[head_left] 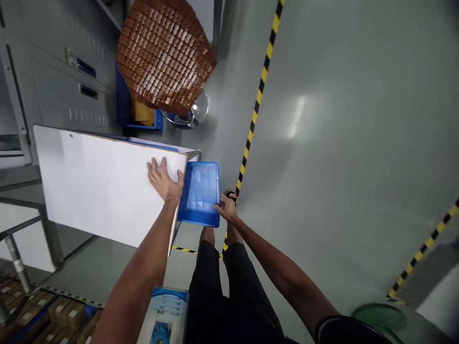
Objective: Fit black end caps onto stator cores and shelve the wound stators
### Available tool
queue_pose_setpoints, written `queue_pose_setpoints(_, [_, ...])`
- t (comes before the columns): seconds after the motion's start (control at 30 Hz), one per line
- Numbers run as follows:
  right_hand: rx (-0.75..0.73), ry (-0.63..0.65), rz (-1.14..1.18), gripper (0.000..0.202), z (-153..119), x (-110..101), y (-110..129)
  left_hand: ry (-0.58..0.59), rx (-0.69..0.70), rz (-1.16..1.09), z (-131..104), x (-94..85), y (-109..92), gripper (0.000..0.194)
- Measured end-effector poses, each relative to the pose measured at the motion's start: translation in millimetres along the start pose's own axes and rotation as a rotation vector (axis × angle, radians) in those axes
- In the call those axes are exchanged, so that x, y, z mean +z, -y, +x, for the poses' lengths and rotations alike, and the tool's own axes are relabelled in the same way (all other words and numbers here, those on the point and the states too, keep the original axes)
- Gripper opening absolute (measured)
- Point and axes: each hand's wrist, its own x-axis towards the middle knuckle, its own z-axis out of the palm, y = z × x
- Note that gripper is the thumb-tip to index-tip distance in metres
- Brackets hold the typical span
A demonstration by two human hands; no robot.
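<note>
A white tabletop (103, 184) spans the left of the view. My left hand (165, 180) lies on its right end with the fingers spread and nothing held. A blue plastic bin (202, 184) sticks out from under that end of the table; its visible part looks empty, and its left part is hidden below the top. My right hand (227, 208) grips the bin's right rim near the lower corner, thumb over the edge.
A stool with a brown beaded seat (165, 57) stands above the table, beside a blue crate (158, 120) and grey cabinets (68, 91). Yellow-black tape (256, 105) crosses the floor. Small boxes (66, 313) lie at lower left; a white-blue package (163, 315) is near my left arm.
</note>
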Motion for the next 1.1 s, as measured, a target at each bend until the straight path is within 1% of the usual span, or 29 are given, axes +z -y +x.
queue_pose_setpoints(0.07, [0.071, -0.036, 0.032, 0.035, -28.6, -18.3, -22.9, -0.015, 0.004, -0.002, -2.3, -0.1, -1.6, 0.079])
queue_pose_setpoints(0.13, [0.149, -0.071, 0.071, 0.036, -62.5, -35.9, -46.5, -0.004, -0.001, 0.017, -3.9, -0.4, -3.9, 0.077])
queue_pose_setpoints(0.23, [0.257, -0.134, 0.126, 0.037, -128.9, -70.5, -74.5, 0.038, -0.022, 0.052, -2.9, -3.4, -10.6, 0.076])
queue_pose_setpoints(0.27, [0.289, -0.158, 0.141, 0.038, -155.9, -86.0, -80.0, 0.052, -0.029, 0.055, -1.6, -6.1, -14.0, 0.076])
queue_pose_setpoints(0.33, [0.343, -0.212, 0.164, 0.042, -216.9, -123.5, -83.9, 0.077, -0.040, 0.047, 0.4, -15.6, -23.1, 0.073])
queue_pose_setpoints(0.4, [0.391, -0.282, 0.177, 0.048, -286.1, -166.7, -79.1, 0.111, -0.044, 0.036, -3.0, -32.1, -35.5, 0.069])
queue_pose_setpoints(0.43, [0.416, -0.323, 0.179, 0.052, -322.6, -188.8, -73.9, 0.137, -0.040, 0.029, -9.3, -43.2, -43.0, 0.068])
queue_pose_setpoints(0.47, [0.443, -0.370, 0.178, 0.057, -359.5, -210.3, -67.1, 0.170, -0.029, 0.021, -19.8, -55.9, -51.3, 0.068])
queue_pose_setpoints(0.5, [0.473, -0.419, 0.175, 0.062, -396.0, -230.8, -59.0, 0.214, -0.002, 0.010, -35.1, -70.1, -60.5, 0.068])
queue_pose_setpoints(0.57, [0.531, -0.517, 0.168, 0.070, -464.5, -267.5, -39.2, 0.343, 0.123, -0.026, -79.4, -101.4, -81.7, 0.069])
queue_pose_setpoints(0.63, [0.573, -0.600, 0.166, 0.071, -521.6, -297.8, -15.6, 0.523, 0.342, -0.078, -134.6, -133.4, -107.5, 0.062])
queue_pose_setpoints(0.7, [0.588, -0.663, 0.169, 0.067, -563.7, -321.9, 10.4, 0.717, 0.592, -0.132, -185.2, -161.5, -137.2, 0.046])
queue_pose_setpoints(0.73, [0.586, -0.689, 0.171, 0.064, -578.7, -331.6, 23.9, 0.792, 0.696, -0.149, -203.9, -173.2, -152.5, 0.042])
queue_pose_setpoints(0.77, [0.577, -0.713, 0.173, 0.062, -589.9, -340.0, 37.4, 0.846, 0.774, -0.154, -216.4, -183.4, -167.0, 0.042])
queue_pose_setpoints(0.8, [0.560, -0.736, 0.174, 0.060, -597.5, -347.0, 50.9, 0.882, 0.828, -0.147, -222.3, -192.4, -180.0, 0.044])
queue_pose_setpoints(0.83, [0.539, -0.756, 0.176, 0.059, -601.9, -352.9, 64.4, 0.902, 0.856, -0.131, -221.7, -200.8, -190.7, 0.046])
queue_pose_setpoints(0.9, [0.488, -0.783, 0.174, 0.061, -603.1, -361.9, 91.2, 0.917, 0.856, -0.091, -204.9, -218.1, -203.0, 0.046])
queue_pose_setpoints(0.93, [0.460, -0.788, 0.168, 0.063, -600.8, -365.4, 104.4, 0.919, 0.839, -0.081, -191.5, -227.5, -203.9, 0.043])
queue_pose_setpoints(1.0, [0.408, -0.782, 0.147, 0.065, -592.9, -370.9, 130.0, 0.914, 0.790, -0.106, -163.0, -247.2, -194.3, 0.036])
queue_pose_setpoints(1.07, [0.360, -0.755, 0.120, 0.065, -581.2, -374.7, 154.0, 0.891, 0.730, -0.196, -142.4, -266.2, -171.3, 0.034])
queue_pose_setpoints(1.1, [0.338, -0.735, 0.109, 0.064, -573.4, -376.0, 165.8, 0.871, 0.697, -0.258, -137.7, -275.0, -156.5, 0.034])
